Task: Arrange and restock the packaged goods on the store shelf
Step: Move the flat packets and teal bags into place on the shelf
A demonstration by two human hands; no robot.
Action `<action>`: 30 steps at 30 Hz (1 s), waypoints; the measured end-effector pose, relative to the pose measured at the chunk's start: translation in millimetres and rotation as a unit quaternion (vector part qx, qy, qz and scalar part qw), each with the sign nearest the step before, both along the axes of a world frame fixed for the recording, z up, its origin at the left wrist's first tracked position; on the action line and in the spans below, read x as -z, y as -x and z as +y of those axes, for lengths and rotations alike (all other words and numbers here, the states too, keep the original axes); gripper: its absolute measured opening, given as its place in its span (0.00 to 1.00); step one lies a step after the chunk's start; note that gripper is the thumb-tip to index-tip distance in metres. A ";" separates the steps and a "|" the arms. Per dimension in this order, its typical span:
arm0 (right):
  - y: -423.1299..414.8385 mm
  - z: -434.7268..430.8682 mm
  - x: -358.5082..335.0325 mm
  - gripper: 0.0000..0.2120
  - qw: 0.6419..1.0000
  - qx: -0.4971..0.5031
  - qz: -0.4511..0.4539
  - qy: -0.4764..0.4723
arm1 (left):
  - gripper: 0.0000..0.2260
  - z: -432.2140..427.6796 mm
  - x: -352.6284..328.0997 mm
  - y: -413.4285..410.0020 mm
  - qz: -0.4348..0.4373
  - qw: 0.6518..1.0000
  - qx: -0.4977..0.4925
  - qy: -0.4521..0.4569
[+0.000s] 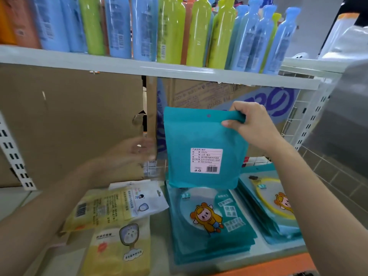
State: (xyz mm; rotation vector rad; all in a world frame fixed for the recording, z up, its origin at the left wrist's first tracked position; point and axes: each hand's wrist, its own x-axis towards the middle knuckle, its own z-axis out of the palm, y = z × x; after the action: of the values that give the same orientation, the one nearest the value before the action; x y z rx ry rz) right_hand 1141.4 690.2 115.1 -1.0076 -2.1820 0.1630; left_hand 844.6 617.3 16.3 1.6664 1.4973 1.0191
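My right hand (249, 124) pinches the top right corner of a teal pouch (203, 136), held upright with its white label side toward me. Its lower edge hangs just above a flat stack of teal pouches (209, 226) with a cartoon print. A second teal stack (268, 206) lies to the right. My left hand (129, 154) is blurred, fingers spread, reaching toward the cardboard at the back of the shelf and holding nothing. Yellow and white pouches (115, 212) lie on the shelf below my left arm.
The upper shelf board (119, 63) carries rows of blue and green bottles (171, 28). Cardboard boxes (69, 120) line the back of the lower shelf. A white wire side panel (298, 120) closes the right end. The shelf front edge is orange (268, 265).
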 end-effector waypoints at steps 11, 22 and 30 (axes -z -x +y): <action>-27.9 47.2 -8.1 0.11 0.991 -0.120 0.027 0.049 | 0.14 17.6 -35.3 -91.7 -0.187 0.976 0.027 -0.106; -49.7 44.3 22.4 0.27 0.993 -0.081 0.075 -0.046 | 0.11 12.5 -41.8 -129.3 -0.071 0.980 -0.100 -0.155; -32.9 -30.0 112.5 0.47 0.975 -0.198 -0.003 0.099 | 0.07 15.4 -44.3 -131.4 -0.146 0.964 -0.187 -0.123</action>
State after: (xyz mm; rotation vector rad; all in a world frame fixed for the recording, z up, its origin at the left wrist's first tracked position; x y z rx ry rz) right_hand 1174.3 660.2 2.6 -0.6619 -2.3866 0.5723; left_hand 976.0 632.7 60.5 1.3361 1.5639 1.6365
